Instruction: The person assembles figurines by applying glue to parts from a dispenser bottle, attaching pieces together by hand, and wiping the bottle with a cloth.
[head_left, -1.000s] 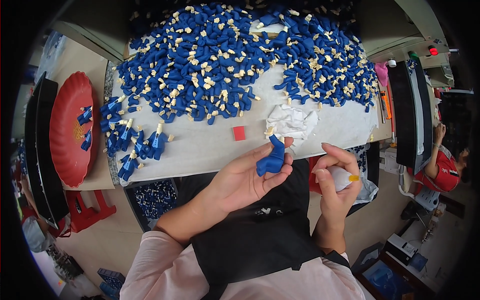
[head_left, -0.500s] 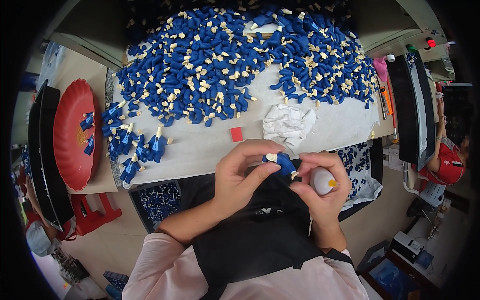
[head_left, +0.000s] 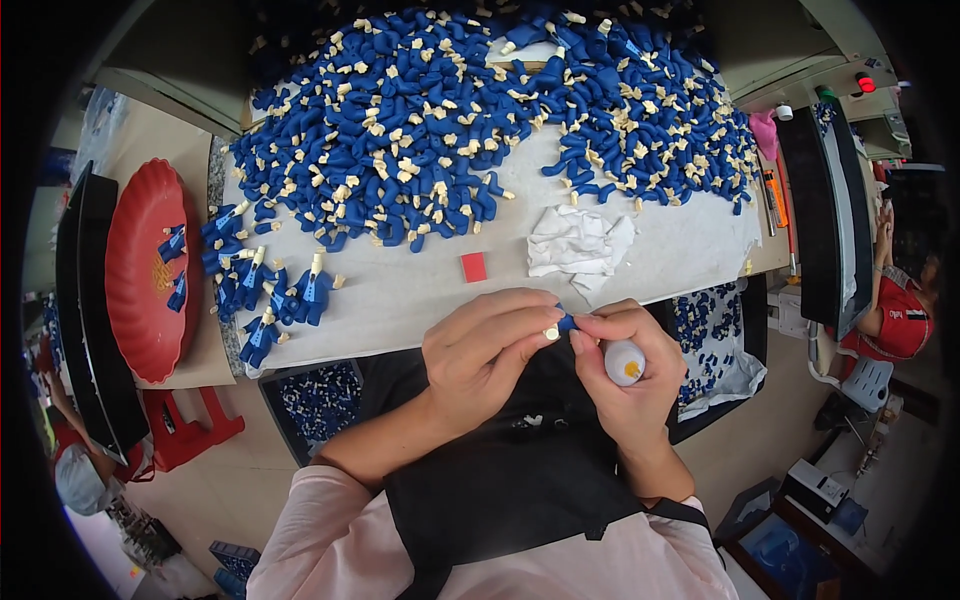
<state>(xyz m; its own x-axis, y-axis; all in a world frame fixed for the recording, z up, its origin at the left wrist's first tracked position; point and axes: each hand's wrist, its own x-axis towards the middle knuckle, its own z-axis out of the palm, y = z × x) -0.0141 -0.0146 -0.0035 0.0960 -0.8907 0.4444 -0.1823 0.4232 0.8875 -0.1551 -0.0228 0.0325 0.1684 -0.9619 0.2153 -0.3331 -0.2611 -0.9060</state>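
Over my lap at the table's front edge, my left hand (head_left: 480, 345) is closed around a small blue figurine torso (head_left: 565, 323). Its cream neck end peeks out by the thumb, and the fingers hide most of the rest. My right hand (head_left: 635, 365) keeps a white squeeze bottle (head_left: 624, 361) with a yellow tip tucked in its palm. The thumb and forefinger of that hand also press on the blue torso from the right, so both hands meet there. A red square (head_left: 473, 267) and a crumpled white cloth (head_left: 578, 245) lie beyond them.
A large heap of blue arms with cream hands (head_left: 390, 130) covers the far table. Several assembled torsos (head_left: 313, 290) lie left, beside a red scalloped tray (head_left: 135, 290). Below the table edge are bins of parts (head_left: 318, 405). Another person (head_left: 895, 310) sits far right.
My hands have come closer together, and the right thumb and forefinger now press onto the figurine. The torso has turned and is more covered by fingers. The bottle has shifted left.
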